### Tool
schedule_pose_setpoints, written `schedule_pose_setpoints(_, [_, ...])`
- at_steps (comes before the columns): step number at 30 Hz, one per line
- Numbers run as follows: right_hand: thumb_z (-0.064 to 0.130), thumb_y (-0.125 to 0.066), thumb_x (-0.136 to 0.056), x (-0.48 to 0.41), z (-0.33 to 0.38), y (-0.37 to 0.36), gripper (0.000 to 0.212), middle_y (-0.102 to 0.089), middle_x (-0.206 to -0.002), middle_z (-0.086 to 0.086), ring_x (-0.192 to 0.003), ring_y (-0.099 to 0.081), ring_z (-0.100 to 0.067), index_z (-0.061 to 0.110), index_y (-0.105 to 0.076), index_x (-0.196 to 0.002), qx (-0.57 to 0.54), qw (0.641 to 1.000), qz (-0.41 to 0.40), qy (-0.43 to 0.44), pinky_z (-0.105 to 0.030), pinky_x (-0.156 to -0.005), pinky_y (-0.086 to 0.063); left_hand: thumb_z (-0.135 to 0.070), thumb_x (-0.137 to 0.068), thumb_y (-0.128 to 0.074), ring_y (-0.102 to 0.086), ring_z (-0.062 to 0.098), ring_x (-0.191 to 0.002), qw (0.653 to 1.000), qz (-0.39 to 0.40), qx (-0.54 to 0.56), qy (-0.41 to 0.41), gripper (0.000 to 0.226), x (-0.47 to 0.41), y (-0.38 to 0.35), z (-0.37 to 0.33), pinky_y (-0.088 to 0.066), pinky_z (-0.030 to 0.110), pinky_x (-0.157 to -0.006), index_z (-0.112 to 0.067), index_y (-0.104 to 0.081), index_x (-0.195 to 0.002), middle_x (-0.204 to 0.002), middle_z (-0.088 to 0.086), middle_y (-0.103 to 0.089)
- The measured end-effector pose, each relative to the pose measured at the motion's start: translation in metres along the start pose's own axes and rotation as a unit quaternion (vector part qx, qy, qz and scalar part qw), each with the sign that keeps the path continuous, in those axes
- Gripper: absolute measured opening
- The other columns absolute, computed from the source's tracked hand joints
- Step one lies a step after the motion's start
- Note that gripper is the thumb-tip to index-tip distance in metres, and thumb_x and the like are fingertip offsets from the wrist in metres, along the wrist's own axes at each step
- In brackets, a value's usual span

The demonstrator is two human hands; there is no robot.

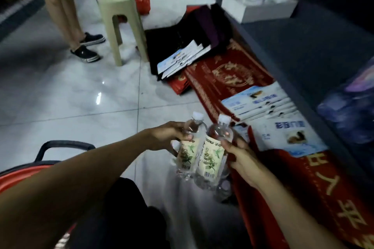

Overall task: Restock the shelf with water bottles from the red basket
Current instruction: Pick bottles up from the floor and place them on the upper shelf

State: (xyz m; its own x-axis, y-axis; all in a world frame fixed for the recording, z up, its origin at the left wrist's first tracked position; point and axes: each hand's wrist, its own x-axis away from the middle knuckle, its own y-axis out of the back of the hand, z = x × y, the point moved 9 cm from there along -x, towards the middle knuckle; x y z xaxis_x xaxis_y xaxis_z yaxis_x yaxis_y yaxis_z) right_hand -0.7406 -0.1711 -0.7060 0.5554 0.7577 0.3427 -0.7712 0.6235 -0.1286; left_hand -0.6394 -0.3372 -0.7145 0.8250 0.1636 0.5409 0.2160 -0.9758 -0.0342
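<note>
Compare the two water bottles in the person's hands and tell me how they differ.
The left hand grips the left-hand bottle from its left side; the right hand grips the right-hand bottle from its right. The right-hand bottle sits in front, overlapping the left-hand bottle's edge. Both are clear, white-capped, with cream labels showing a green plant, and lean the same way.

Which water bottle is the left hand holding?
The left bottle, over the floor: the left hand grips its upper part. The right hand holds the other bottle.
</note>
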Motion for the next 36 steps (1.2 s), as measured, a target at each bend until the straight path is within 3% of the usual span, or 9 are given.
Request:
schedule_pose_setpoints(5, [0.056, -0.043, -0.089, 0.082, 0.099, 0.0, 0.06, -0.067, -0.125, -0.009, -0.118, -0.063, -0.025, 0.017, -0.054, -0.133, -0.093, 0.987, -0.078, 0.102, -0.047, -0.099, -0.049, -0.033, -0.074, -0.077, -0.053, 0.032, -0.123, 0.991, 0.013, 0.052, -0.124, 0.049, 0.058, -0.056, -0.096, -0.048, 0.066, -0.09, -0.021, -0.066, -0.12, -0.123, 0.013, -0.066])
schedule_pose_setpoints(7, [0.06, -0.049, -0.083, 0.118, 0.134, 0.004, 0.063, -0.068, -0.123, -0.006, -0.116, -0.064, -0.024, 0.023, -0.053, -0.134, -0.076, 0.984, -0.09, 0.133, -0.05, -0.098, -0.05, -0.035, -0.076, -0.074, -0.056, 0.032, -0.12, 0.987, 0.006, 0.032, -0.16, 0.049, 0.083, -0.081, -0.137, -0.051, 0.063, -0.089, -0.019, -0.064, -0.121, -0.123, 0.014, -0.066])
schedule_pose_setpoints(12, [0.013, -0.073, -0.072, 0.215, 0.215, 0.015, 0.059, -0.074, -0.108, -0.005, -0.096, -0.072, -0.022, 0.019, -0.052, -0.126, -0.005, 0.971, -0.105, 0.215, -0.035, -0.074, -0.058, -0.029, -0.074, -0.076, -0.065, 0.031, -0.11, 0.967, 0.028, 0.025, -0.251, 0.047, 0.136, -0.142, -0.224, -0.054, 0.052, -0.087, -0.013, -0.065, -0.117, -0.114, 0.015, -0.07])
schedule_pose_setpoints(16, [0.018, -0.075, -0.069, 0.289, 0.276, 0.035, 0.06, -0.074, -0.109, -0.006, -0.101, -0.07, -0.026, 0.017, -0.056, -0.125, 0.014, 0.943, -0.174, 0.282, -0.049, -0.09, -0.053, -0.029, -0.073, -0.073, -0.068, 0.028, -0.097, 0.939, 0.062, 0.011, -0.338, 0.031, 0.185, -0.196, -0.294, -0.053, 0.05, -0.085, -0.021, -0.074, -0.103, -0.106, 0.015, -0.073])
schedule_pose_setpoints(21, [0.027, -0.085, -0.063, 0.371, 0.339, 0.058, 0.066, -0.074, -0.109, -0.005, -0.1, -0.071, -0.028, 0.019, -0.058, -0.123, 0.052, 0.902, -0.255, 0.344, -0.055, -0.092, -0.052, -0.031, -0.073, -0.079, -0.065, 0.024, -0.099, 0.902, 0.111, -0.02, -0.416, 0.037, 0.237, -0.259, -0.361, -0.055, 0.037, -0.06, -0.024, -0.07, -0.109, -0.103, 0.004, -0.072])
schedule_pose_setpoints(27, [0.012, -0.079, -0.075, 0.45, 0.365, 0.082, 0.053, -0.075, -0.103, -0.004, -0.093, -0.073, -0.023, 0.013, -0.057, -0.123, 0.053, 0.849, -0.358, 0.384, -0.046, -0.085, -0.058, -0.04, -0.069, -0.079, -0.063, 0.018, -0.105, 0.875, 0.158, -0.04, -0.456, 0.049, 0.266, -0.322, -0.404, -0.054, 0.042, -0.073, -0.025, -0.069, -0.114, -0.107, -0.001, -0.073])
schedule_pose_setpoints(30, [0.03, -0.083, -0.068, 0.486, 0.372, 0.092, 0.09, -0.059, -0.135, -0.003, -0.118, -0.061, -0.022, 0.017, -0.038, -0.145, 0.079, 0.802, -0.44, 0.396, -0.043, -0.101, -0.048, -0.045, -0.06, -0.086, -0.064, 0.022, -0.108, 0.869, 0.168, -0.038, -0.464, 0.061, 0.272, -0.352, -0.423, -0.046, 0.061, -0.096, -0.022, -0.069, -0.113, -0.108, 0.002, -0.073])
schedule_pose_setpoints(32, [0.038, -0.082, -0.069, 0.504, 0.382, 0.1, 0.103, -0.038, -0.153, -0.003, -0.133, -0.045, -0.023, 0.023, -0.023, -0.152, 0.094, 0.766, -0.479, 0.417, -0.044, -0.11, -0.037, -0.049, -0.053, -0.087, -0.067, 0.024, -0.103, 0.862, 0.177, -0.042, -0.474, 0.078, 0.279, -0.372, -0.438, -0.046, 0.06, -0.098, -0.019, -0.065, -0.121, -0.107, 0.003, -0.074])
schedule_pose_setpoints(36, [0.041, -0.078, -0.076, 0.52, 0.404, 0.109, 0.094, -0.046, -0.139, 0.005, -0.122, -0.047, -0.016, 0.024, -0.025, -0.152, 0.134, 0.718, -0.522, 0.44, -0.036, -0.103, -0.04, -0.047, -0.049, -0.086, -0.066, 0.029, -0.107, 0.851, 0.195, -0.048, -0.486, 0.079, 0.289, -0.397, -0.466, -0.053, 0.058, -0.088, -0.023, -0.064, -0.121, -0.114, 0.008, -0.072])
